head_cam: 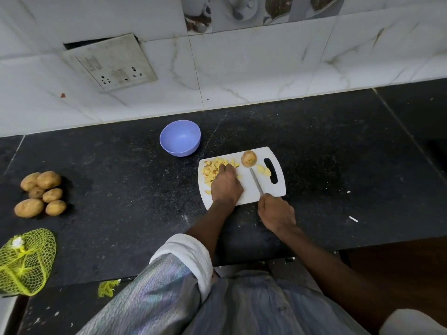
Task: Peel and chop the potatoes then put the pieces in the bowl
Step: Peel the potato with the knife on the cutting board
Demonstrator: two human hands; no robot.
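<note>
Potato pieces point(219, 170) lie heaped on the board point(246, 189), the left hand point(226, 184) curled over them as if gathering; the right hand point(275, 212) grips the knife point(256, 181). Best scoop a full handful, blade held aside, toward the empty bowl point(180, 138) nearby on the worktop point(121, 165).

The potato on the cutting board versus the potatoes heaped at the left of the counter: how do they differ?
The potato on the board lies alone on the white cutting board, beside cut pieces and the knife; the heaped potatoes, six by my count, touch one another on the bare black counter. It looks smaller than the largest heaped potatoes. All still have brown skin.
</note>
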